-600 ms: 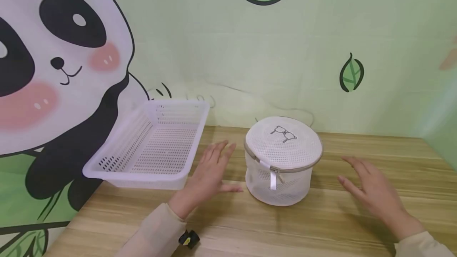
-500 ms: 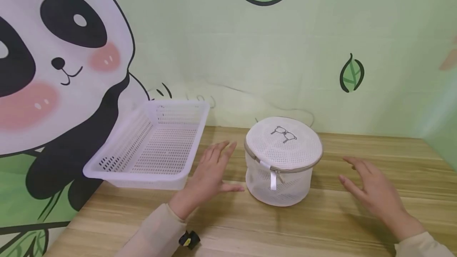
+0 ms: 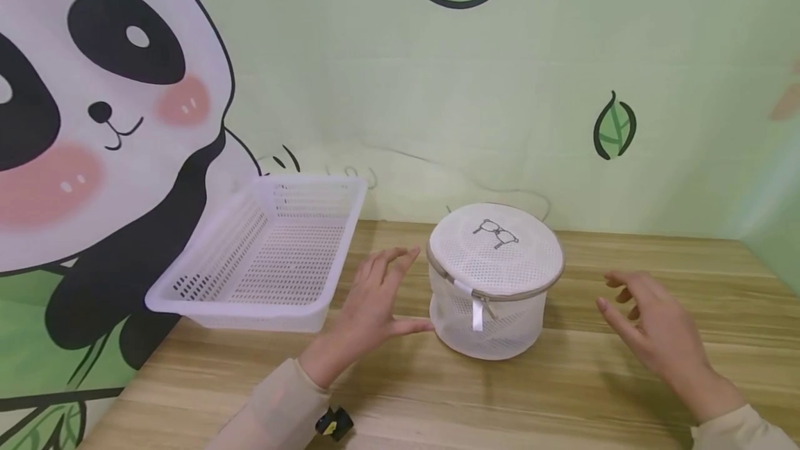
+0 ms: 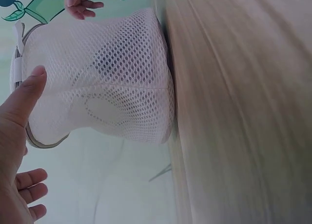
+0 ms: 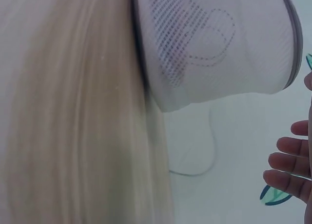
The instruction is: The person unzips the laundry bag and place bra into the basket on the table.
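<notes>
A round white mesh laundry bag (image 3: 494, 276) stands upright on the wooden table, its zipped lid closed and printed with a pair of glasses. At its front hangs a white tab (image 3: 478, 314) by the zip. My left hand (image 3: 375, 297) is spread at the bag's left side, the thumb pointing at its lower wall; whether it touches, I cannot tell. In the left wrist view that thumb (image 4: 27, 97) overlaps the bag (image 4: 107, 82). My right hand (image 3: 662, 332) is held apart from the bag on the right, fingers loosely bent, holding nothing.
A white perforated plastic basket (image 3: 250, 311) sits at the left, just beyond my left forearm. A small black object (image 3: 334, 423) is beside the left sleeve. The wooden table (image 3: 500, 408) ends at a green wall (image 3: 375, 89) with panda and leaf pictures.
My left hand has shifted slightly right, its thumb closer to the bag. My right hand has moved slightly right, its fingers bending more. The bag and basket have stayed in place.
</notes>
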`<state>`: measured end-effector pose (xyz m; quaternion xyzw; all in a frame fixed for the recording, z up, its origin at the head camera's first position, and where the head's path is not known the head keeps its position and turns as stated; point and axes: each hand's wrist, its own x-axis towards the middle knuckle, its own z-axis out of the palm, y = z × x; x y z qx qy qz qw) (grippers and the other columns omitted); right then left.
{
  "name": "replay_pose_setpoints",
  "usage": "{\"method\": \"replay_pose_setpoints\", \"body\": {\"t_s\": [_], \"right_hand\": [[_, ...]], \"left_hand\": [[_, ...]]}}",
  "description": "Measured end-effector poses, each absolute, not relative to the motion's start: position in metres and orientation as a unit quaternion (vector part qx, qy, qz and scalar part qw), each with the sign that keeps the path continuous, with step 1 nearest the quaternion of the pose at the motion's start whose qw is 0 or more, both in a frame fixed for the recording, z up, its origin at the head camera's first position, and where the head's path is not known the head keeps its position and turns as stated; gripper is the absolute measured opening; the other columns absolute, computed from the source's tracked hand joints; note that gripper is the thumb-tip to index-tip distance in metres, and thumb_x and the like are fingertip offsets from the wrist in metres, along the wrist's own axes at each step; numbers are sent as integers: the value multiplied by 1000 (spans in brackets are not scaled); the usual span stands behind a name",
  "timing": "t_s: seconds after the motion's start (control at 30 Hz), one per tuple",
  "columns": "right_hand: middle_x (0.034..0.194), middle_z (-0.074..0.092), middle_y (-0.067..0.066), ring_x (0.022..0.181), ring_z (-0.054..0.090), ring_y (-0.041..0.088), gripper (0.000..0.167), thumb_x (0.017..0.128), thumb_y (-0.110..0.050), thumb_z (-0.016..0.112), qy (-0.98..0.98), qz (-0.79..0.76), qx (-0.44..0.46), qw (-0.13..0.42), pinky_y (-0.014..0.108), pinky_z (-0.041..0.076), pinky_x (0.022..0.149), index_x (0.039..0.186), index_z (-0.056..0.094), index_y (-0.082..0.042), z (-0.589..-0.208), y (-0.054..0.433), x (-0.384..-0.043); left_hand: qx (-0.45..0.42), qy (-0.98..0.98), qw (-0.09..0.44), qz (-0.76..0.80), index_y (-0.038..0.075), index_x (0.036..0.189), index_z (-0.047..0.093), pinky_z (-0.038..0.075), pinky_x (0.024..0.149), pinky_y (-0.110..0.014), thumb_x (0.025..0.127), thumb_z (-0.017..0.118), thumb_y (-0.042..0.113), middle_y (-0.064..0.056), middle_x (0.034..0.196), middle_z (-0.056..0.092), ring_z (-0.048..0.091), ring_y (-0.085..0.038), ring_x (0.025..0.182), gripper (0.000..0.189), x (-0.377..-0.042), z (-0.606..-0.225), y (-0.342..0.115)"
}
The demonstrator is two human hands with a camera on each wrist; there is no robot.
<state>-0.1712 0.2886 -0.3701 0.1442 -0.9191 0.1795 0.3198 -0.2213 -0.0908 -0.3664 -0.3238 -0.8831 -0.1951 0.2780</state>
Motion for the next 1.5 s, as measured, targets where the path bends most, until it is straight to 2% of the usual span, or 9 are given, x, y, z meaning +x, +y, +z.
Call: {"method": "replay_pose_setpoints", "body": {"t_s": [0.17, 0.3, 0.47, 0.63, 0.77, 0.87, 1.1, 1.5], "right_hand": [[95, 65, 8, 61, 55, 11, 33, 86, -21, 67, -905, 177, 156, 353, 23, 44, 50, 113, 60, -4, -363, 284, -167], [92, 65, 5, 62, 53, 5, 33, 83, -20, 69, -897, 181, 168, 368, 16, 43, 52, 110, 61, -4, -356, 279, -163], [89, 67, 5, 62, 52, 0, 33, 80, -20, 70, -881, 183, 195, 389, 10, 42, 53, 107, 63, -3, -350, 272, -161], [87, 67, 4, 61, 53, 2, 31, 86, -27, 64, -865, 181, 225, 410, 11, 43, 52, 105, 63, -2, -347, 266, -159], [83, 67, 5, 59, 53, 3, 44, 94, -42, 49, -845, 183, 256, 432, 11, 42, 50, 100, 64, -1, -346, 261, -158], [81, 67, 4, 58, 52, 4, 52, 96, -48, 42, -829, 192, 275, 447, 10, 41, 49, 97, 65, -2, -344, 256, -157], [81, 66, 3, 65, 51, 0, 50, 97, -46, 42, -804, 200, 303, 471, 10, 42, 51, 92, 66, -2, -342, 244, -152], [80, 65, 1, 64, 50, 0, 48, 98, -43, 44, -786, 209, 322, 484, 9, 40, 50, 90, 66, -2, -340, 223, -149]], "left_hand": [[-337, -871, 298, -198, 10, 144, 39, 35, 109, -50, 58, 85, 52, -14, 135, 47, 43, -31, 128, 106, -220, -364, -89], [-346, -863, 304, -209, 10, 144, 39, 35, 109, -49, 59, 85, 51, -12, 136, 47, 42, -30, 128, 105, -217, -362, -88], [-372, -837, 338, -215, 7, 139, 43, 39, 106, -50, 58, 86, 49, -13, 132, 50, 45, -30, 125, 101, -213, -359, -85], [-395, -818, 363, -209, 6, 138, 44, 41, 103, -50, 58, 85, 49, -14, 128, 51, 47, -28, 121, 100, -210, -358, -83], [-408, -804, 380, -208, 5, 138, 44, 40, 102, -48, 57, 86, 47, -13, 125, 53, 50, -26, 117, 100, -208, -358, -80], [-415, -795, 390, -209, 6, 136, 45, 40, 100, -48, 56, 86, 47, -12, 124, 54, 51, -25, 115, 99, -206, -358, -77], [-428, -784, 403, -202, 7, 134, 47, 44, 101, -44, 57, 86, 47, -11, 127, 54, 52, -25, 117, 95, -201, -354, -70], [-448, -769, 413, -191, 9, 134, 48, 45, 99, -43, 58, 87, 44, -11, 125, 54, 52, -25, 115, 92, -196, -348, -59]]}}
